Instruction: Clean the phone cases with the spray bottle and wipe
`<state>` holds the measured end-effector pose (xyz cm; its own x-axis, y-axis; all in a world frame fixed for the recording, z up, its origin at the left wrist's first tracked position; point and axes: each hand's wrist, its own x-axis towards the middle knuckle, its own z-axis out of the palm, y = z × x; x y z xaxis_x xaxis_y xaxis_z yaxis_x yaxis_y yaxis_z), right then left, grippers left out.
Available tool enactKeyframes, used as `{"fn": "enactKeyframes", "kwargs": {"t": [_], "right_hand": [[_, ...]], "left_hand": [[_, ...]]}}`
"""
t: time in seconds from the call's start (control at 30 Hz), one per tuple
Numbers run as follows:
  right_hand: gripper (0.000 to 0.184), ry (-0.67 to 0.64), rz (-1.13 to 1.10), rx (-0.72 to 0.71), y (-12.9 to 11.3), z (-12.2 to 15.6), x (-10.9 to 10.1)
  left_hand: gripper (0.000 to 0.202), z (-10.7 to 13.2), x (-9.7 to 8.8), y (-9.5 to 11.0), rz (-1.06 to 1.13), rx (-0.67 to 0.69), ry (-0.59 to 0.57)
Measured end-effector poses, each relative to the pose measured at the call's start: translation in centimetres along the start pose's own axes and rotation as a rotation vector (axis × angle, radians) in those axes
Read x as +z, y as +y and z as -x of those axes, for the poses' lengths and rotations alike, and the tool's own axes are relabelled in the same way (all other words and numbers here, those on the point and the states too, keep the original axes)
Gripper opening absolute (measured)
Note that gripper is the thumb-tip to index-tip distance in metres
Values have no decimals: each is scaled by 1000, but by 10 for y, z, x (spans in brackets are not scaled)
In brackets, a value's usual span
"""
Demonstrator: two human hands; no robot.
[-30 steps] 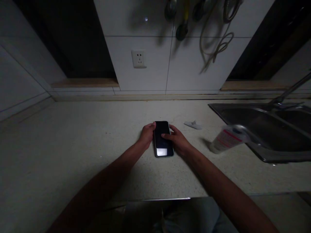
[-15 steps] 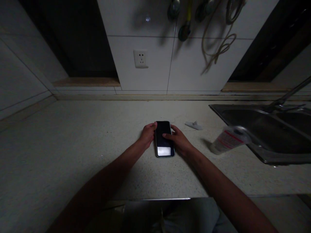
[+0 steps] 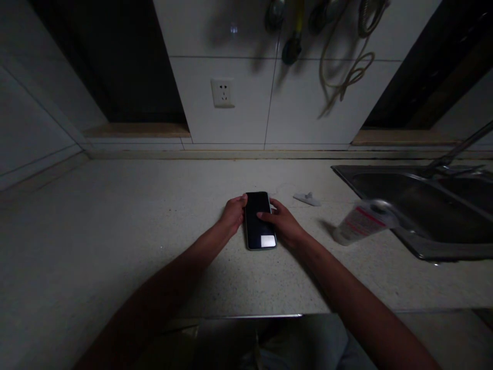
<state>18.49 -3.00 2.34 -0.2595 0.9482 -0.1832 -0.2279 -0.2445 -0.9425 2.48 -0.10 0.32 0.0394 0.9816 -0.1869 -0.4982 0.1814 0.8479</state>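
A smartphone (image 3: pixel 257 230) with a dark screen is held between both hands over the pale speckled counter (image 3: pixel 127 216). One small white patch shows low on the right side of its screen. My left hand (image 3: pixel 234 215) is closed on the phone's upper left edge, thumb near the corner. From the right side, my right hand (image 3: pixel 284 220) grips the phone, its thumb lying across the screen and its other fingers partly hidden behind the edge. Whether the phone touches the counter I cannot tell.
To the right stands a clear plastic cup (image 3: pixel 362 222) with red print, beside the steel sink (image 3: pixel 418 252) and its faucet (image 3: pixel 442 162). A small white object (image 3: pixel 307 199) lies beyond my right hand. A socket (image 3: pixel 223 93) and pipe fittings (image 3: pixel 291 50) are on the tiled wall.
The white patch on the phone's screen has shrunk from the whole width to a small block at the lower right. Both hands keep nearly the same position on the phone.
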Motion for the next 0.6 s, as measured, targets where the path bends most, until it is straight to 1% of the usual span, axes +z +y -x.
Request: {"fn": "enactKeyframes", "kwargs": {"t": [0.13, 0.27, 0.43, 0.53, 0.6], "right_hand": [[61, -8, 0, -1, -1, 1, 1], [62, -22, -9, -3, -1, 1, 0], [55, -42, 39, 38, 1, 1, -2], [53, -56, 55, 76, -1, 3, -2], [54, -67, 49, 107, -3, 4, -2]], "left_hand": [[26, 2, 1, 1, 13, -13, 12], [21, 4, 2, 1, 41, -38, 30], [11, 2, 3, 6, 216, -29, 134], [14, -2, 2, 9, 310, -42, 198], [14, -3, 0, 9, 331, -22, 215]]}}
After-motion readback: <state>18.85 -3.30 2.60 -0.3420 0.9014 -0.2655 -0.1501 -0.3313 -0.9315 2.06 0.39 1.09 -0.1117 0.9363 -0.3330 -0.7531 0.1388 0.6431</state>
